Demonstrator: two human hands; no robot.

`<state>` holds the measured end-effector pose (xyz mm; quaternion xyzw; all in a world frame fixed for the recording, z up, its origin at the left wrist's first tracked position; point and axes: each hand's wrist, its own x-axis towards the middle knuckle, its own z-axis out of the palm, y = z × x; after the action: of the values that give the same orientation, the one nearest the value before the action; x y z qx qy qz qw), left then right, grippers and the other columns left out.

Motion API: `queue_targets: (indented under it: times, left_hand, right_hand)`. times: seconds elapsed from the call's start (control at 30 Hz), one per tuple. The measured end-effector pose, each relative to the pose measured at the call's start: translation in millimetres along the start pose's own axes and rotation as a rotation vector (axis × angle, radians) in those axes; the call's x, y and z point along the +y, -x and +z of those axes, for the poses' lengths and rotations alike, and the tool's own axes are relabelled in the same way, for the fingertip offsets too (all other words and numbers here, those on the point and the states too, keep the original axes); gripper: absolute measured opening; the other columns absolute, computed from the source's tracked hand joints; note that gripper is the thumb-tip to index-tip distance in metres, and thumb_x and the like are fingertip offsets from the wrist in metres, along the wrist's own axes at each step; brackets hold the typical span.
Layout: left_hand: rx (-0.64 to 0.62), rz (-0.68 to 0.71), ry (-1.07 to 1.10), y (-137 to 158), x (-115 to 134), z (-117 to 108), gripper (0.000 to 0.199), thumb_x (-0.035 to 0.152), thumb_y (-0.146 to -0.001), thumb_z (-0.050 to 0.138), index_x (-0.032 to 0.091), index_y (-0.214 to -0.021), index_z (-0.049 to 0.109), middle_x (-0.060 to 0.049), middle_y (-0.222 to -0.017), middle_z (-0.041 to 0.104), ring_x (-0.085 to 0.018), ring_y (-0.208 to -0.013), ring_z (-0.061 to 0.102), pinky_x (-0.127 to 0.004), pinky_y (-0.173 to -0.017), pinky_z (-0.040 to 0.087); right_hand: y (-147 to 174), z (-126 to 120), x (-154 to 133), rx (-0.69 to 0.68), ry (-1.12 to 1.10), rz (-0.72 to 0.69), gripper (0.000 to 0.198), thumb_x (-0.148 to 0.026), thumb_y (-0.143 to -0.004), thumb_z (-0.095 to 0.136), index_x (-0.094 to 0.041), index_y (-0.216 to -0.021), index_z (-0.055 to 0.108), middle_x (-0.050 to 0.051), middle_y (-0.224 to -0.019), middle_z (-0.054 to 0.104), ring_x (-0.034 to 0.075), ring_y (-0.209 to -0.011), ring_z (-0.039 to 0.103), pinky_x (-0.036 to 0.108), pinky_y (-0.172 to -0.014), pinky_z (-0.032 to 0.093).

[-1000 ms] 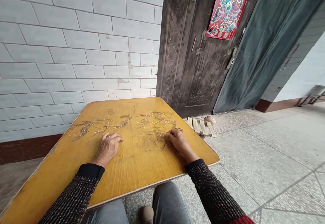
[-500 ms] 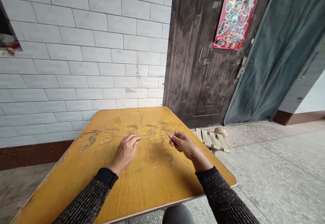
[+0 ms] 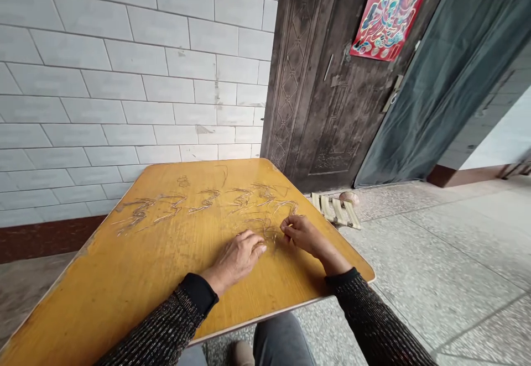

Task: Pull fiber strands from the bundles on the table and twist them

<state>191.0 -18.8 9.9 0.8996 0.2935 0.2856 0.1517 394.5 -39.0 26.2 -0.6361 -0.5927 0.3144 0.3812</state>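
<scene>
My left hand [image 3: 239,256] is low over the yellow table [image 3: 166,277], fingers stretched forward and the thumb a little apart, by the near edge of a loose tangle of thin wires [image 3: 263,223]. Nothing shows in it. To the right of the tangle, my right hand [image 3: 305,236] is closed in a pinch. Thin wire appears to run to its fingertips, though the strand is hard to make out. Beyond the hands, several small bunches of thin, brownish wire lie in a row, among them a bunch [image 3: 139,211] at the far left and another [image 3: 204,201] nearer the middle.
A small coil [image 3: 182,181] and a single bent strand [image 3: 225,173] lie near the table's far edge. Behind stand a white tiled wall [image 3: 145,78] and a dark door [image 3: 307,106]. A slatted seat [image 3: 336,209] is beyond the table's right edge.
My left hand has moved right and closer to me, from near the middle bunches to the loose tangle. My right hand stays pinched beside the tangle. The view has tilted down slightly.
</scene>
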Motion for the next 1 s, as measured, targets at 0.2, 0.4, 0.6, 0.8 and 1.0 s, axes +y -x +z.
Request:
queue_targets:
  times: [0.2, 0.4, 0.6, 0.8, 1.0]
  left_hand:
    - [-0.064, 0.112, -0.086, 7.9, -6.7, 3.7, 0.030, 0.020, -0.075, 0.060, 0.019, -0.105, 0.057, -0.005, -0.100, 0.059, -0.018, -0.093, 0.056, -0.030, -0.083, 0.044]
    - [-0.094, 0.138, -0.132, 9.3, -5.6, -6.2, 0.017, 0.010, -0.082, 0.048, 0.017, -0.088, 0.062, -0.003, -0.084, 0.062, -0.013, -0.078, 0.057, -0.023, -0.070, 0.044]
    - [-0.068, 0.260, -0.385, 19.3, 11.7, -21.3, 0.016, 0.012, -0.085, 0.045, 0.017, -0.082, 0.061, -0.002, -0.078, 0.061, -0.016, -0.074, 0.053, -0.028, -0.068, 0.041]
    - [-0.009, 0.311, -0.492, 38.3, 10.5, -30.7, 0.022, 0.013, -0.088, 0.038, 0.016, -0.080, 0.058, -0.005, -0.077, 0.059, -0.017, -0.076, 0.052, -0.030, -0.068, 0.042]
    - [0.112, 0.398, -0.417, 42.8, 5.4, -31.6, 0.026, 0.012, -0.088, 0.035, 0.016, -0.089, 0.060, -0.006, -0.084, 0.061, -0.015, -0.079, 0.055, -0.029, -0.070, 0.047]
  right_hand:
    - [4.1, -6.4, 6.3, 0.044, 0.219, 0.002, 0.013, -0.016, -0.075, 0.043, -0.014, -0.071, 0.055, 0.000, -0.051, 0.060, 0.009, -0.044, 0.049, 0.019, -0.047, 0.034]
    - [4.4, 3.3, 3.0, 0.108, 0.465, 0.017, 0.018, -0.023, -0.081, 0.044, -0.013, -0.080, 0.060, 0.008, -0.069, 0.066, 0.016, -0.068, 0.061, 0.022, -0.061, 0.039]
    - [5.1, 15.5, -2.5, 0.174, 0.698, 0.064, 0.033, -0.043, -0.084, 0.042, -0.015, -0.087, 0.061, 0.014, -0.083, 0.066, 0.025, -0.081, 0.062, 0.030, -0.066, 0.040]
    - [7.1, 18.7, -8.0, 0.142, 0.792, 0.075, 0.029, -0.040, -0.084, 0.045, -0.016, -0.091, 0.060, 0.012, -0.084, 0.065, 0.024, -0.082, 0.062, 0.030, -0.067, 0.041]
    - [8.0, 21.1, -14.8, 0.124, 0.819, 0.077, 0.029, -0.039, -0.085, 0.045, -0.016, -0.094, 0.060, 0.013, -0.087, 0.065, 0.026, -0.084, 0.062, 0.031, -0.068, 0.042]
